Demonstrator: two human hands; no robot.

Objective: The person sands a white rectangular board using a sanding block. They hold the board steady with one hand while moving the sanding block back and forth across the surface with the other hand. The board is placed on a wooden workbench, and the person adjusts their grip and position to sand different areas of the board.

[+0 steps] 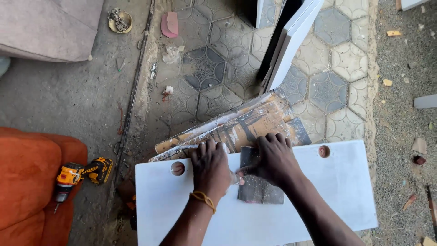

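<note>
Grey sandpaper sheet (257, 184) lies half hidden under right hand (272, 159); left hand (210, 168) flat, released, on white board (346, 182).

Under both hands lies a white painted board (318, 191), smooth and matt, with a little dust. The right hand (272, 159) presses a dark grey sheet of sandpaper (256, 189), rough and grainy. The left hand (210, 169) wears a thin yellow rubber band (203, 199) on the wrist. Beyond the fingers are worn wooden planks (236, 125), stained with paint, rough. Further away the floor tiles (318, 68) look like matt, dusty cement. Left of the left hand a cordless drill (82, 174) of yellow and black plastic rests against an orange cushion (27, 182) of soft cloth.
</note>
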